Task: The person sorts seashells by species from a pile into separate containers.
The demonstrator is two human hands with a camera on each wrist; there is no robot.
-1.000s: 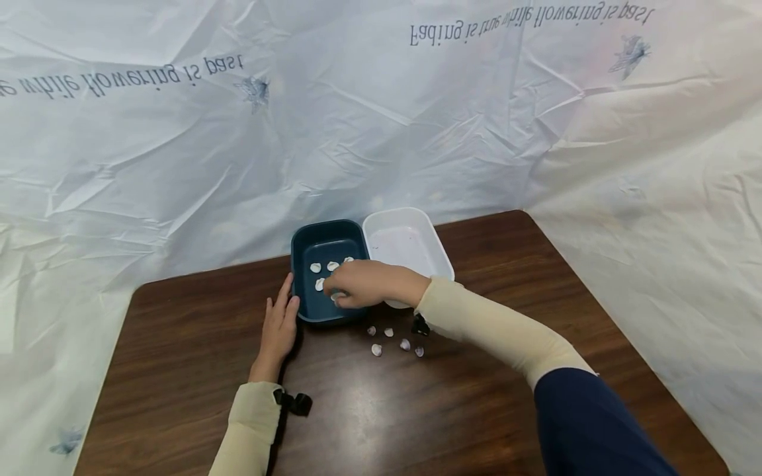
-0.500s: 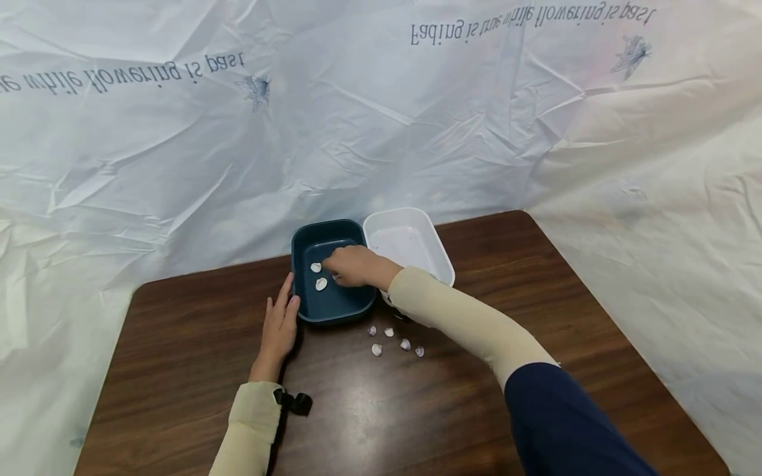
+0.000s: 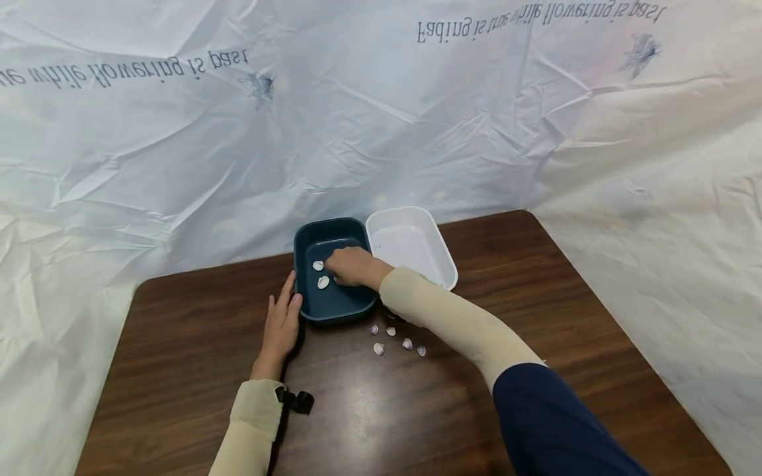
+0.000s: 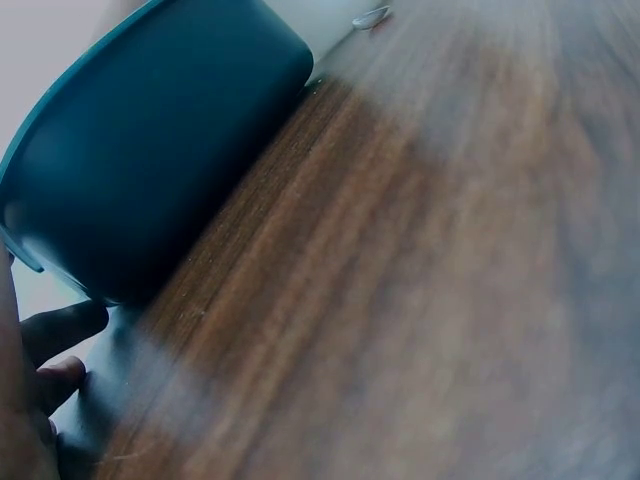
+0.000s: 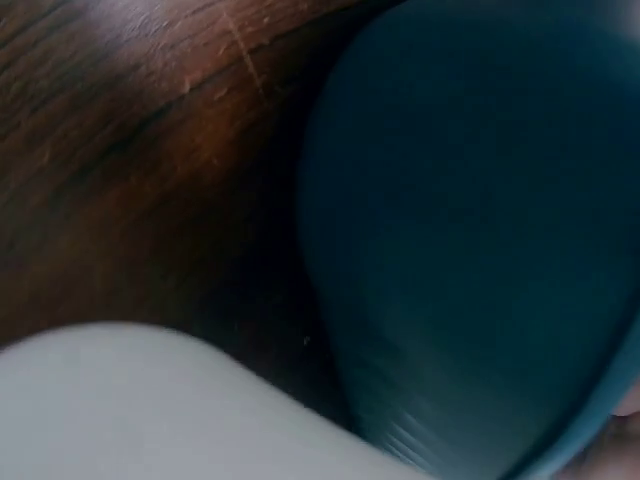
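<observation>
My left hand (image 3: 282, 328) rests its fingertips against the left side of a dark teal tray (image 3: 335, 311), its fingers extended. In the left wrist view, fingertips lie low at the outer wall of the teal tray (image 4: 170, 130). Inside the tray my right hand (image 3: 355, 266) has its fingers curled downward, with a pale edge of a seashell showing beneath them; the fingertips are hidden behind the hand. Two white seashells, an upper shell (image 3: 318, 266) and a lower shell (image 3: 323, 282), lie just left of these fingers. The right wrist view shows mostly the teal tray's outer wall (image 5: 450, 220).
A white tray (image 3: 411, 244) stands against the teal one on its right, partly behind the right forearm. Several small purplish-white seashells (image 3: 378, 349) are scattered on the brown wooden table (image 3: 196, 344) in front of the trays. A pale printed sheet (image 3: 333, 132) hangs behind the table.
My right hand has shifted up and slightly left inside the teal tray, and the shell beneath its thumb has left its earlier spot. The left hand stays at the tray's side.
</observation>
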